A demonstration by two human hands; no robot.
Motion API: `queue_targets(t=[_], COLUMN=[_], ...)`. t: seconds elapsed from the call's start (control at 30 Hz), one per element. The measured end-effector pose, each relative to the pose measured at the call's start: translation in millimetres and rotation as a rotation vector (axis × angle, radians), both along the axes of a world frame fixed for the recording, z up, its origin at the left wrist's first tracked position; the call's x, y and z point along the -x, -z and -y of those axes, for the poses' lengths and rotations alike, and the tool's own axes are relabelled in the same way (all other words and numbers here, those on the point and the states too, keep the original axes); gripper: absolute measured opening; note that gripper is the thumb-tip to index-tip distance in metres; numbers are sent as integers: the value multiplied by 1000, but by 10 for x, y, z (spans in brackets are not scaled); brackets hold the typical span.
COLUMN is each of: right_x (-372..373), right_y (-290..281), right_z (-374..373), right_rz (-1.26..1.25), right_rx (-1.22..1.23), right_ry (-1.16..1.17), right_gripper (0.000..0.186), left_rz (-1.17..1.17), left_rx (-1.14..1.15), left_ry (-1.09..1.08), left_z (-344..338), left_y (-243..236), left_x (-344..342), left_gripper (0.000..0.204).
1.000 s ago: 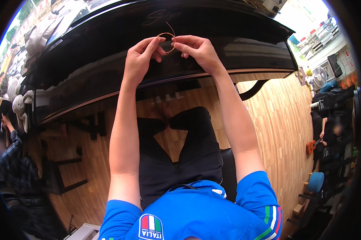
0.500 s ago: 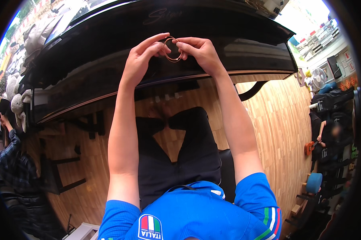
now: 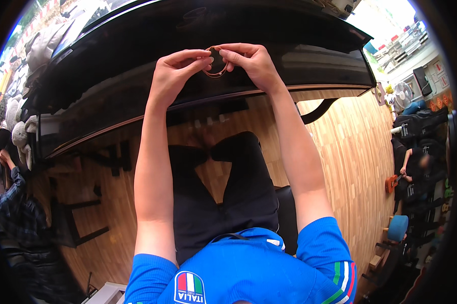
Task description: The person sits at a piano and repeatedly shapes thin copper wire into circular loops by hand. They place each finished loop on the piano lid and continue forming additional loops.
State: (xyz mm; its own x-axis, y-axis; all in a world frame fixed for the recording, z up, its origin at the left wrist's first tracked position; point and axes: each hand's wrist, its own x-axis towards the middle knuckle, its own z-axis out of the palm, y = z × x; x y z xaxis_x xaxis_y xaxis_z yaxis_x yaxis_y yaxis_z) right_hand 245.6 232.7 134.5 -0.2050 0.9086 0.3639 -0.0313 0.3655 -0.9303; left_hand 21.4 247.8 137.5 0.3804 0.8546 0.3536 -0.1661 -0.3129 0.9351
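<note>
Between my two hands, over the black piano, is a coil of thin copper-coloured wire, its loops lying close together. A tiny pale spot shows on its lower edge. My left hand pinches the left side of the coil between thumb and fingers. On the opposite side my right hand pinches it with thumb and forefinger, the other fingers curled beneath. Fingertips hide parts of the loops, and what the wire belongs to cannot be told.
Soft grey plush toys hang at the piano's left end. A person in a plaid shirt is at the far left. Another person on the right holds a small orange guitar-like instrument, near a blue round stool and a white fan.
My left hand has shifted slightly left and down, its fingers straighter and closer to the thumb. The coil has tilted and looks flatter. My right hand has barely moved.
</note>
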Motion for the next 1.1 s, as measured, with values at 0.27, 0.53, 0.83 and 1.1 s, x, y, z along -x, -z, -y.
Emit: queue_targets(t=[0.27,0.53,0.83,1.1], right_x=[15,17,41,31], right_y=[-3,14,25,1], right_z=[12,4,0,25], right_rz=[0,-42,-159,-161], right_rx=[6,10,28,36], right_ry=[-8,42,45,47], right_gripper=[25,25,22,21], left_rz=[-19,-4,-6,40], left_rx=[-31,13,-40,-28], left_ry=[-181,-182,-149,-112], left_z=[-26,47,0,-16], left_y=[75,22,59,39], left_x=[-89,-58,-39,-39], left_gripper=[39,34,30,25])
